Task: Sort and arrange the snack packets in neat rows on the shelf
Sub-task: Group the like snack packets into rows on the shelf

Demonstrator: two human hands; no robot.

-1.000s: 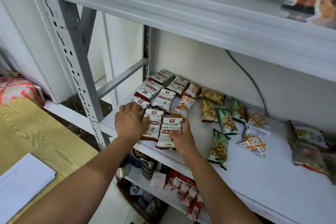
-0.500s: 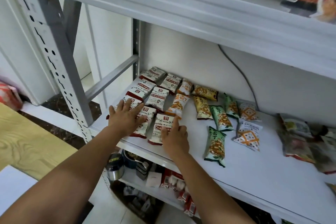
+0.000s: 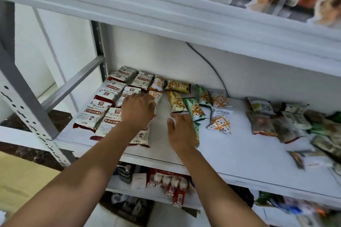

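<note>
A: What's nearest?

B: Two bare forearms over the smooth white shelf [image 3: 230, 153]. The left hand [image 3: 137, 109] lies palm down, fingers spread, its grip open and pressing flat on the glossy red-and-white packets [image 3: 96, 114].

A: And the right hand [image 3: 181, 131]?

B: Its grip is open too, fingers loosely curved. It covers part of a green crinkled packet [image 3: 197, 131], fingertips touching the yellow packet [image 3: 176, 102] just beyond.

A: Farther out?

B: Beyond the left grip, more rectangular red-and-white packets in rows, then orange packets [image 3: 156, 86]. Right of the right grip lie white diamond-patterned pouches [image 3: 220, 120]; far right, a blurred loose heap [image 3: 295, 123].
</note>
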